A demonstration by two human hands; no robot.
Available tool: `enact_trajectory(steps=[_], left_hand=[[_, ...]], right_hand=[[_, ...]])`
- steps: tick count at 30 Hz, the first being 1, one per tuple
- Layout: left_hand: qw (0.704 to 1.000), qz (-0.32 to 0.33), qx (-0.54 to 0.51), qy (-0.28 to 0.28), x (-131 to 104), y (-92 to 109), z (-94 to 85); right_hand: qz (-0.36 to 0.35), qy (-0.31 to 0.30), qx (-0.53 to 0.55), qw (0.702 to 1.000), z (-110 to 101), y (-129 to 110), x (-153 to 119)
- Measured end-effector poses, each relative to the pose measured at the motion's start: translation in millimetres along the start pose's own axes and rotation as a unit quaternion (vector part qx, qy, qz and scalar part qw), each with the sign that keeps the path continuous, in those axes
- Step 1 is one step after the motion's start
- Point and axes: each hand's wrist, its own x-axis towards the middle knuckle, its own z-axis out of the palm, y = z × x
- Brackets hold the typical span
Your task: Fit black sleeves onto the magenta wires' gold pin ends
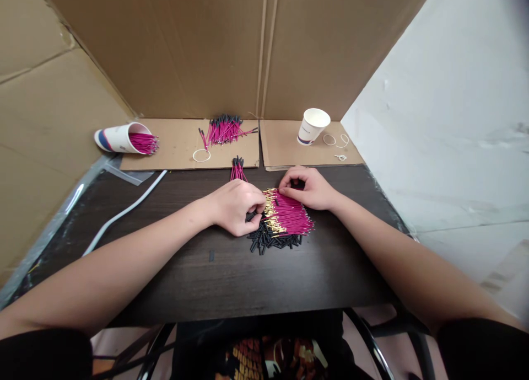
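Note:
My left hand (pixel 239 208) is closed, its thumb and fingers pressed together at the left edge of a pile of magenta wires (pixel 291 213) with gold-coloured tips. What its fingertips hold, if anything, is hidden. At the pile's upper edge, my right hand (pixel 308 188) is closed in a pinch, thumb and forefinger touching the wires; I cannot make out what is between them. Loose short black sleeves (pixel 275 242) lie below the wires and partly under my left hand. Just behind that hand is a small bunch of magenta wires with black ends (pixel 237 169).
On cardboard at the back lie more black-ended wires (pixel 225 130) and a rubber band (pixel 201 155). A paper cup (pixel 113 139) full of wires lies on its side at left; another cup (pixel 313 127) stands upright at right. A pale cable (pixel 124 212) crosses the table's left side.

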Motion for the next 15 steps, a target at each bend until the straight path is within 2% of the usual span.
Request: enact_trajectory(steps=[15], left_hand=[[1.000, 0.011, -0.026, 0.005, 0.2, 3.9, 1.2]], right_hand=[[-0.004, 0.002, 0.000, 1.000, 0.6, 1.8, 0.1]])
